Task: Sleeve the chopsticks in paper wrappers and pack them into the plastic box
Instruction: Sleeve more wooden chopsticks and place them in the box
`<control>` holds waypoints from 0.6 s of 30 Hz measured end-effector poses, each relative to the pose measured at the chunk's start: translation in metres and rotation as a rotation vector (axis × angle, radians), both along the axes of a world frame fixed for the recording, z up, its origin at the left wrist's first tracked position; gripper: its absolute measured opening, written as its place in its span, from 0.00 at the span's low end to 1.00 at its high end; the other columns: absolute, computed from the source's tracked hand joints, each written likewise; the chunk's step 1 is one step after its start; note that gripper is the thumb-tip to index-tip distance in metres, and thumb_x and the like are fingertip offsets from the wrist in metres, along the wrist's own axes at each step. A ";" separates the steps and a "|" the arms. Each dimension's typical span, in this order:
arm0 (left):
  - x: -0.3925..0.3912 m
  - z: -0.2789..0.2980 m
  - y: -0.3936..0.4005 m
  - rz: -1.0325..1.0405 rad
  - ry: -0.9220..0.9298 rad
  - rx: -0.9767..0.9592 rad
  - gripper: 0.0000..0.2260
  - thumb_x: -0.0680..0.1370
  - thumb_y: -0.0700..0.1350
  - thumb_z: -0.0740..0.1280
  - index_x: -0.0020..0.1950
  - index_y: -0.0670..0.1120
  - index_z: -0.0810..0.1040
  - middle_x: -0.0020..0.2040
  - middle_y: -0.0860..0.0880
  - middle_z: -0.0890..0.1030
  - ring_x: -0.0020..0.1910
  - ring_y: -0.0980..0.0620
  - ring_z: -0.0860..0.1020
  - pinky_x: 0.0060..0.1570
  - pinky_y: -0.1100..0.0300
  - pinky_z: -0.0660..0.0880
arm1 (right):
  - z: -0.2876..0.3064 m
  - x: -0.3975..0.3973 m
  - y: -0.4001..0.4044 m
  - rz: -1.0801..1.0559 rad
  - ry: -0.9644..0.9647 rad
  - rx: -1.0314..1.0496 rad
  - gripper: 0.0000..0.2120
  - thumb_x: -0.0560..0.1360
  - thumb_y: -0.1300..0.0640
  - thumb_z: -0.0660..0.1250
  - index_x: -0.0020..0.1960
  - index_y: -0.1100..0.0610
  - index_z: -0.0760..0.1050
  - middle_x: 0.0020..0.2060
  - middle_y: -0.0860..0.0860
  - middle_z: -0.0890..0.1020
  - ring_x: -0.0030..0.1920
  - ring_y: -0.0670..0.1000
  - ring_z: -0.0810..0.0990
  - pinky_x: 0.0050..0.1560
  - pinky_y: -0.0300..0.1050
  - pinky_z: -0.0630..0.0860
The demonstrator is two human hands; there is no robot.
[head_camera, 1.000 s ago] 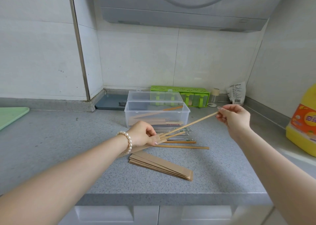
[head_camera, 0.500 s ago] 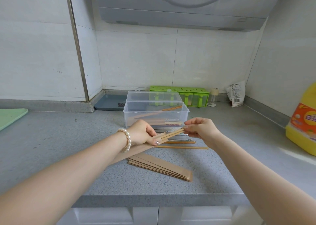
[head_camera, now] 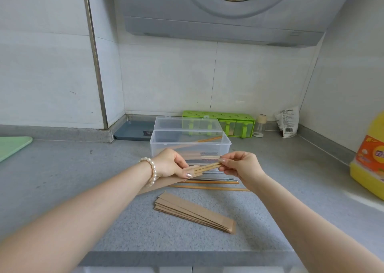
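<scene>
A pair of wooden chopsticks (head_camera: 207, 166) is held just above the counter, in front of the clear plastic box (head_camera: 190, 148). The far ends are pinched by the curled fingers of the right hand (head_camera: 239, 164); the near ends are already inside a brown paper wrapper (head_camera: 166, 182). The wrapper mouth is pinched between thumb and fingers of the left hand (head_camera: 170, 163), and its lower length is partly hidden under the left wrist, where a pearl bracelet (head_camera: 151, 172) is worn. How far the sticks reach inside the sleeve cannot be told.

Behind the hands, loose chopsticks (head_camera: 209, 184) lie on the grey countertop (head_camera: 62, 179): two wooden ones are counted, plus several metal ones whose number is obscured by the hands. The box stands open, its lid (head_camera: 185, 124) tipped back; one sleeved pair leans diagonally inside, and further contents on the floor of the box are blurred by the plastic wall.

Nearer the counter edge, a stack of empty paper wrappers (head_camera: 195, 212) is fanned slightly; about five edges are counted, exact number uncertain.

At the back wall a green seasoning rack (head_camera: 220, 119), one small jar (head_camera: 260, 125) and one white packet (head_camera: 287, 122) are noted. A yellow oil bottle (head_camera: 369, 164) is cut off at the right edge, a green board (head_camera: 12, 148) at the left. A blue-grey tray (head_camera: 133, 130) sits behind the box, partly covered by it.
</scene>
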State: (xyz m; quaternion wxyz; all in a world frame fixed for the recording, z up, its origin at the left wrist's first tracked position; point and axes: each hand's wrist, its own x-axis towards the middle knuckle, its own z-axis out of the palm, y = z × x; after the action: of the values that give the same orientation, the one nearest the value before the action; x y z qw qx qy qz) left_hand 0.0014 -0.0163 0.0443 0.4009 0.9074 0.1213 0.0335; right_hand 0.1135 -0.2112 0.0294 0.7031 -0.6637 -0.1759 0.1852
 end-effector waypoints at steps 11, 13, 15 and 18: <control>0.037 0.034 0.054 0.413 -0.473 0.405 0.18 0.79 0.50 0.60 0.66 0.44 0.70 0.66 0.46 0.72 0.66 0.46 0.69 0.64 0.54 0.65 | 0.048 0.071 0.000 -0.369 -0.001 0.316 0.05 0.71 0.71 0.68 0.39 0.64 0.76 0.33 0.58 0.80 0.25 0.47 0.80 0.33 0.34 0.79; 0.044 0.016 0.066 0.325 -0.221 0.504 0.23 0.81 0.53 0.54 0.73 0.43 0.60 0.74 0.44 0.62 0.73 0.46 0.58 0.71 0.50 0.56 | 0.047 0.081 0.003 -0.374 -0.031 0.262 0.04 0.71 0.71 0.68 0.39 0.65 0.76 0.34 0.59 0.80 0.24 0.46 0.79 0.32 0.34 0.79; 0.050 -0.003 0.071 0.237 -0.053 0.579 0.27 0.81 0.57 0.48 0.76 0.45 0.52 0.77 0.47 0.52 0.76 0.48 0.47 0.73 0.46 0.46 | 0.044 0.087 0.012 -0.372 -0.063 0.182 0.05 0.71 0.71 0.69 0.39 0.65 0.76 0.34 0.59 0.80 0.24 0.45 0.79 0.31 0.33 0.78; 0.058 -0.024 0.074 0.175 0.034 0.760 0.29 0.80 0.60 0.43 0.77 0.47 0.47 0.77 0.50 0.47 0.76 0.49 0.42 0.72 0.46 0.40 | 0.039 0.095 0.027 -0.384 -0.087 0.033 0.05 0.71 0.70 0.69 0.38 0.64 0.77 0.32 0.58 0.80 0.24 0.46 0.79 0.30 0.35 0.79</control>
State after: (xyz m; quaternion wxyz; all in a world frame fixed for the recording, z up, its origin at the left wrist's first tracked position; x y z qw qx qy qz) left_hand 0.0589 0.0575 0.0200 0.0300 0.9779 0.1837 0.0949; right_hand 0.2087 -0.1840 0.0679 0.7279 -0.6809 -0.0794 0.0158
